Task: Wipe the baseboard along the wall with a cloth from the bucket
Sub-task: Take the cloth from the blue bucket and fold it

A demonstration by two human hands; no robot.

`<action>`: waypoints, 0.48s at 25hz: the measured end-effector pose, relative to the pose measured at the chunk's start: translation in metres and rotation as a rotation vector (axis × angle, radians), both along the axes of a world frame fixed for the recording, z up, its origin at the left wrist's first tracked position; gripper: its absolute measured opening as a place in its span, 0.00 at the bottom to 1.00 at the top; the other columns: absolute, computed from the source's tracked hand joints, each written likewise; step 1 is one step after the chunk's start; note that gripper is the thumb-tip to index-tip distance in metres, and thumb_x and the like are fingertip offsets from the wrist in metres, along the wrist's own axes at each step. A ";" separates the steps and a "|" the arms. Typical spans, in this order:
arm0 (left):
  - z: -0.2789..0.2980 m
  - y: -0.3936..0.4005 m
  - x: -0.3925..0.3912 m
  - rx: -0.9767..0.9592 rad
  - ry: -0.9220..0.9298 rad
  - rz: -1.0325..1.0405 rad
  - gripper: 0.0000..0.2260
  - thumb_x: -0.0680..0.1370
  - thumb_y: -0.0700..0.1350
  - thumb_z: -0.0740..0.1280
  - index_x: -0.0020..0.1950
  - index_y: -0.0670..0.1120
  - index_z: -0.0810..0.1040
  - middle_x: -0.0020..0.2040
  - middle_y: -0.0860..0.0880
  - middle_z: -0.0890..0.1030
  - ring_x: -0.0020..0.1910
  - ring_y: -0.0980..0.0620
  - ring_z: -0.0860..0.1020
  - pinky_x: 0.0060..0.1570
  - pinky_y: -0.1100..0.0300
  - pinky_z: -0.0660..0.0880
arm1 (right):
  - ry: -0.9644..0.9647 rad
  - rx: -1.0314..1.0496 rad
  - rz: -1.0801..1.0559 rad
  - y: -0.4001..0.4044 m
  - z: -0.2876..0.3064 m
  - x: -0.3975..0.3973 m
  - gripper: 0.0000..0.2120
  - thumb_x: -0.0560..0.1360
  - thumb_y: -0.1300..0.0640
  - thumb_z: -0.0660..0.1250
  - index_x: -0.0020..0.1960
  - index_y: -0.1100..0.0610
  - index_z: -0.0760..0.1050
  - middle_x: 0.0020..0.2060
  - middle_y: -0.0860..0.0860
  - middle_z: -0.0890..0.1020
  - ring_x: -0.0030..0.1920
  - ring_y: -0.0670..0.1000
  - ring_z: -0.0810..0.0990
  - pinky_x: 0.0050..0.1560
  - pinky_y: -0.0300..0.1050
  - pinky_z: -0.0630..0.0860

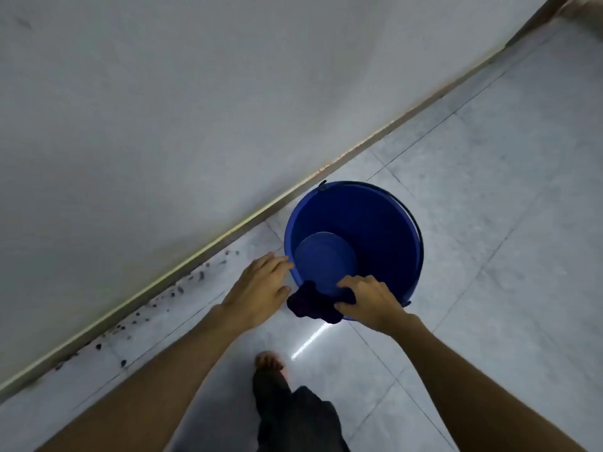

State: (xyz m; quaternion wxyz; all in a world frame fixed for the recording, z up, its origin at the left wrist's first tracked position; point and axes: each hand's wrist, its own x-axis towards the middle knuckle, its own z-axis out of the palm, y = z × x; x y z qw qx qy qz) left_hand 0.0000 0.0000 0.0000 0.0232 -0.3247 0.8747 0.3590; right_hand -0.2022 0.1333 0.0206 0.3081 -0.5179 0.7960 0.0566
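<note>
A blue bucket [375, 223] stands on the pale tiled floor [505, 223], close to the baseboard [228, 231] that runs along the foot of the white wall [163, 109]. The bucket looks empty inside; only its blue bottom shows.

The dark cloth [310, 303] hangs over the near rim of the bucket, bunched up, with most of it outside the rim. The right hand [368, 301] is closed on the right part of the cloth, the fingers curled over it at the rim, so the cloth lies under this hand and spreads to its left. The left hand [261, 288] is open and holds nothing; its fingertips touch the outer left side of the bucket rim, and its thumb is just beside the left edge of the cloth. I cannot tell if the thumb touches it.

Dark specks of dirt [182, 290] lie on the floor along the baseboard, left of the bucket. A bare foot [269, 362] stands on the floor below the hands.
</note>
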 end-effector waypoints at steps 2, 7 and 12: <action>-0.051 0.006 -0.011 -0.094 0.019 -0.156 0.26 0.78 0.47 0.64 0.75 0.47 0.61 0.76 0.50 0.63 0.77 0.49 0.55 0.73 0.55 0.56 | 0.003 0.033 0.095 0.007 -0.047 -0.002 0.22 0.73 0.39 0.67 0.60 0.52 0.73 0.54 0.49 0.81 0.52 0.52 0.77 0.59 0.51 0.72; -0.137 0.008 -0.029 -0.412 0.102 -0.446 0.24 0.77 0.52 0.65 0.71 0.50 0.67 0.70 0.52 0.73 0.75 0.47 0.59 0.75 0.53 0.50 | 0.122 -0.177 0.375 0.016 -0.129 -0.002 0.22 0.72 0.35 0.64 0.53 0.52 0.69 0.43 0.48 0.81 0.39 0.49 0.78 0.44 0.44 0.77; -0.138 0.000 -0.036 -0.577 0.328 -0.404 0.10 0.73 0.51 0.68 0.52 0.51 0.81 0.47 0.52 0.83 0.61 0.49 0.70 0.62 0.57 0.60 | 0.247 -0.240 0.546 0.006 -0.136 -0.006 0.19 0.70 0.34 0.62 0.46 0.50 0.70 0.33 0.46 0.78 0.28 0.47 0.71 0.30 0.42 0.69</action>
